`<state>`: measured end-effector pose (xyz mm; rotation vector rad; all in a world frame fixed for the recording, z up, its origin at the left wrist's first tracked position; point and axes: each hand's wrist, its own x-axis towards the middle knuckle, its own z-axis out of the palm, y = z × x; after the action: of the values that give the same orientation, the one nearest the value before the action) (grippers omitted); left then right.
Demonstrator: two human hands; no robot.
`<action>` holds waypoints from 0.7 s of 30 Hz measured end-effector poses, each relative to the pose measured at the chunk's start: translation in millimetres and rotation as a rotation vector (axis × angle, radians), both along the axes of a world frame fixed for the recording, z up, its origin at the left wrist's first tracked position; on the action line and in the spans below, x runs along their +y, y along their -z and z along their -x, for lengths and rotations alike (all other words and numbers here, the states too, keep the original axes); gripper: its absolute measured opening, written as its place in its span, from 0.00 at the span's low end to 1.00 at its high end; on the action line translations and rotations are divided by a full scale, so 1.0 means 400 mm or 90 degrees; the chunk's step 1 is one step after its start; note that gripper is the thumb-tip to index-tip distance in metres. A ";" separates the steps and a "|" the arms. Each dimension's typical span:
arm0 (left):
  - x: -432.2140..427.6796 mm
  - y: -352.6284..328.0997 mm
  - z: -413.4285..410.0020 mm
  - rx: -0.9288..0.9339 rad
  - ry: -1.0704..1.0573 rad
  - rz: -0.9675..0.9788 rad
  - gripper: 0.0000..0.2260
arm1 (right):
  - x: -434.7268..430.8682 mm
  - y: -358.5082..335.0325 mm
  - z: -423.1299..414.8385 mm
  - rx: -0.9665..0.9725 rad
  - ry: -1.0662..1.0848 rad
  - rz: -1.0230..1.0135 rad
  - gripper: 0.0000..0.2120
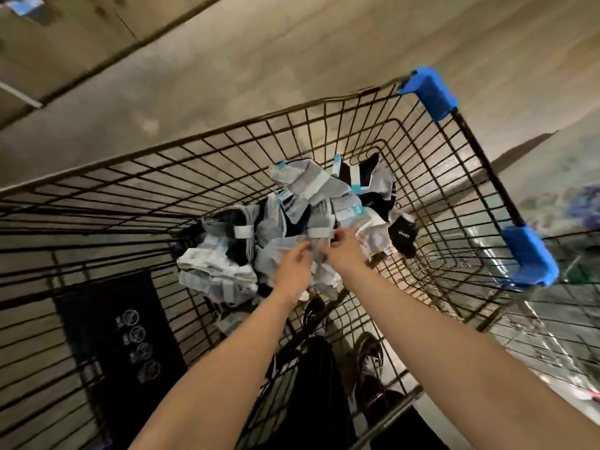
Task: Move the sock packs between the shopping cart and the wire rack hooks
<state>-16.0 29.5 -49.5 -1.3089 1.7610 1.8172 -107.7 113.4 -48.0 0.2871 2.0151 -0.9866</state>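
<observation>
Both my arms reach down into a black wire shopping cart point(324, 112). On its floor lies a heap of packaged socks point(292, 219), grey, white and black, with paper bands and clear wrappers. My left hand point(293, 269) has its fingers stretched onto a clear-wrapped grey pack point(276, 254) in the middle of the heap. My right hand point(345, 251) has its fingers curled and pinches a white paper band point(319, 232) on a sock pack. A black sock with white lettering point(402, 233) lies just to the right of that hand.
The cart has blue plastic corner guards point(430, 92) and a second one point(529, 258) on its right side. A black warning panel with white icons point(120, 329) hangs on the near wall. Below the cart, my shoe point(370, 358) stands on the concrete floor point(227, 76).
</observation>
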 end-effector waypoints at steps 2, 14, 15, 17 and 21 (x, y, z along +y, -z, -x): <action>0.010 0.003 0.002 -0.001 -0.020 -0.028 0.17 | -0.011 -0.002 -0.002 -0.006 0.006 -0.015 0.23; 0.020 -0.093 -0.021 0.026 -0.234 -0.198 0.21 | 0.054 -0.167 -0.082 0.103 -0.272 0.068 0.17; 0.025 -0.098 -0.027 0.020 -0.240 -0.198 0.19 | 0.058 -0.179 -0.090 0.094 -0.271 0.082 0.16; 0.029 -0.110 -0.041 0.010 -0.255 -0.188 0.20 | 0.066 -0.196 -0.100 0.050 -0.203 0.099 0.12; 0.024 -0.152 -0.074 0.028 -0.237 -0.148 0.12 | 0.078 -0.215 -0.095 0.052 -0.002 0.072 0.07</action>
<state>13.6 39.3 11.4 -1.5868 1.3376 2.1819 -69.8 144.8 38.1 0.1843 2.0231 -1.1220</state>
